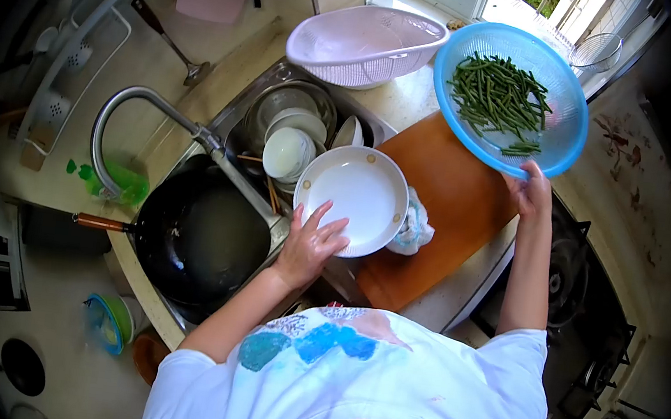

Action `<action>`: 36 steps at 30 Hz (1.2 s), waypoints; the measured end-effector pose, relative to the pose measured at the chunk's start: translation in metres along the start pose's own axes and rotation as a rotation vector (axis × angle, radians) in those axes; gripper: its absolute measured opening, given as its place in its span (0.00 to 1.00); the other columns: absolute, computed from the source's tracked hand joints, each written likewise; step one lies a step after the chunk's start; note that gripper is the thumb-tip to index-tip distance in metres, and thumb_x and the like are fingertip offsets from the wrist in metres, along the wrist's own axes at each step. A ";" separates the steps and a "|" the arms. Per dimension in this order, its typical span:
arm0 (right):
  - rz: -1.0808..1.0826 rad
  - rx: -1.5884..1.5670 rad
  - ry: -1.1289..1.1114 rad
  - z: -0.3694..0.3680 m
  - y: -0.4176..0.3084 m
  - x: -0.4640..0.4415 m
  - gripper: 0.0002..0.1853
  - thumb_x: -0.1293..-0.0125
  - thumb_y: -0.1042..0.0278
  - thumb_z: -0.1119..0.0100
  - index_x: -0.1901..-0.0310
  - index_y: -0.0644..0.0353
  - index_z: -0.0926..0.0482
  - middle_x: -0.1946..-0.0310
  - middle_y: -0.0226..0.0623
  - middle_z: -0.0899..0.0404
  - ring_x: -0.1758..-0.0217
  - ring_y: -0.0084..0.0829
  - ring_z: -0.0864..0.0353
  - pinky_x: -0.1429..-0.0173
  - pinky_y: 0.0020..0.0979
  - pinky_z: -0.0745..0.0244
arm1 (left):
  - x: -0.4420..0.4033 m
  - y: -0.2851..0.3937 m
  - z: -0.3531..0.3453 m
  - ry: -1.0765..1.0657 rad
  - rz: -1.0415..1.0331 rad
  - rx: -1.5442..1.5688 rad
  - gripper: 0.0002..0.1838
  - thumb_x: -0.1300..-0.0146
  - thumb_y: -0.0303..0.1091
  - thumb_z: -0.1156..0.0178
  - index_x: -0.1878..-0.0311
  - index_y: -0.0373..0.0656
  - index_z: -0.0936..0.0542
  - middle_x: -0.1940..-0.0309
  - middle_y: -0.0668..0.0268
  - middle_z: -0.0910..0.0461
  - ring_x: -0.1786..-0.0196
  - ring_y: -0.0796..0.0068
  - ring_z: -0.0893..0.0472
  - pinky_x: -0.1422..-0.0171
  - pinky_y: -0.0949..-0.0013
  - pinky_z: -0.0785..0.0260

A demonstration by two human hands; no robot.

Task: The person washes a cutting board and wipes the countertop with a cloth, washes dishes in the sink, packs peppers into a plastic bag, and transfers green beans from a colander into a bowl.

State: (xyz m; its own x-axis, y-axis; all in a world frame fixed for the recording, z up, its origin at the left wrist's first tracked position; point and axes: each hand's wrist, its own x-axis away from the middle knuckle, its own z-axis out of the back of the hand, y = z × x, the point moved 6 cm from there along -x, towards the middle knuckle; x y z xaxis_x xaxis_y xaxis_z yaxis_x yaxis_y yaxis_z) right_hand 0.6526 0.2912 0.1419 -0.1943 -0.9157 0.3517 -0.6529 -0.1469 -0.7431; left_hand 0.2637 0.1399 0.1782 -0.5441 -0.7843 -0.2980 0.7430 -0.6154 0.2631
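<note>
My left hand (pixel 311 244) grips the near left rim of a white shallow dish (pixel 357 200), fingers spread over its inside; the thumb is hidden. The dish sits at the sink's right edge, over part of the cutting board. My right hand (pixel 530 190) holds the near rim of a blue plastic colander (pixel 565 145), tilted above the far end of the wooden cutting board (pixel 432 237). Cut green beans (pixel 497 95) lie inside the colander, with a small bunch close to the near rim. A crumpled white cloth (pixel 413 228) rests on the board beside the dish.
A wok (pixel 200 235) with liquid fills the left sink basin, below the faucet (pixel 154 94). Stacked bowls (pixel 288 150) and chopsticks stand in the other basin. A pale pink basket (pixel 363 43) sits behind. To the right is a gas stove (pixel 568 277).
</note>
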 end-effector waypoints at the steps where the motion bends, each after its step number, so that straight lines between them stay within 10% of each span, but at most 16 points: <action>1: 0.048 -0.025 0.018 -0.021 -0.007 0.040 0.12 0.46 0.82 0.59 0.59 0.76 0.40 0.58 0.52 0.31 0.56 0.50 0.24 0.56 0.45 0.20 | 0.002 -0.002 -0.002 0.004 -0.017 -0.006 0.12 0.54 0.26 0.39 0.63 0.52 0.23 0.49 0.69 0.27 0.37 0.56 0.38 0.41 0.39 0.51; 10: 0.008 0.113 0.089 -0.008 0.006 0.171 0.12 0.47 0.81 0.57 0.60 0.77 0.36 0.66 0.46 0.26 0.68 0.40 0.20 0.64 0.40 0.17 | 0.021 -0.009 0.017 0.046 0.089 0.102 0.32 0.59 0.52 0.34 0.48 0.53 0.27 0.42 0.63 0.34 0.35 0.55 0.44 0.37 0.40 0.56; 23: 0.113 0.125 0.176 -0.027 0.016 0.231 0.09 0.47 0.80 0.54 0.64 0.74 0.35 0.69 0.46 0.27 0.70 0.39 0.20 0.64 0.43 0.17 | 0.022 -0.044 0.011 0.204 -0.140 0.090 0.09 0.49 0.31 0.43 0.62 0.51 0.21 0.57 0.70 0.21 0.45 0.66 0.27 0.44 0.53 0.40; 26: 0.154 0.123 0.178 -0.036 0.014 0.237 0.09 0.47 0.80 0.54 0.64 0.75 0.35 0.68 0.46 0.26 0.69 0.40 0.20 0.63 0.43 0.17 | 0.032 -0.064 0.029 0.470 0.116 0.651 0.07 0.47 0.28 0.40 0.63 0.43 0.22 0.57 0.64 0.21 0.50 0.64 0.24 0.48 0.58 0.33; 29: 0.164 0.103 0.209 -0.036 0.015 0.238 0.09 0.47 0.80 0.54 0.64 0.75 0.34 0.68 0.46 0.26 0.69 0.40 0.20 0.62 0.43 0.17 | 0.055 -0.091 0.021 0.715 0.791 1.495 0.06 0.40 0.32 0.43 0.61 0.44 0.23 0.63 0.62 0.20 0.58 0.69 0.21 0.55 0.67 0.28; 31: 0.129 0.079 0.190 -0.024 0.018 0.234 0.10 0.47 0.81 0.55 0.63 0.76 0.35 0.68 0.46 0.26 0.69 0.40 0.20 0.62 0.43 0.18 | 0.048 -0.093 0.051 0.731 0.692 1.897 0.08 0.40 0.34 0.43 0.59 0.46 0.23 0.63 0.65 0.21 0.61 0.71 0.21 0.58 0.68 0.27; 36: 0.147 0.142 0.214 -0.032 0.021 0.234 0.10 0.47 0.80 0.55 0.61 0.73 0.34 0.67 0.42 0.26 0.70 0.36 0.20 0.66 0.39 0.17 | 0.041 -0.089 0.070 0.571 0.468 1.025 0.05 0.43 0.27 0.41 0.62 0.43 0.21 0.64 0.64 0.20 0.59 0.73 0.21 0.56 0.71 0.29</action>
State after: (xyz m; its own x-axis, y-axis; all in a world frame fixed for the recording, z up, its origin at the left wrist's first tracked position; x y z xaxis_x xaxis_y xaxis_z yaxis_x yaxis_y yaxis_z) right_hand 0.5694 0.0856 0.2267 -0.4387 -0.8338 0.3352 -0.5005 -0.0831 -0.8617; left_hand 0.1480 0.1566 0.2073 0.1239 -0.9551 -0.2692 0.0367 -0.2667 0.9631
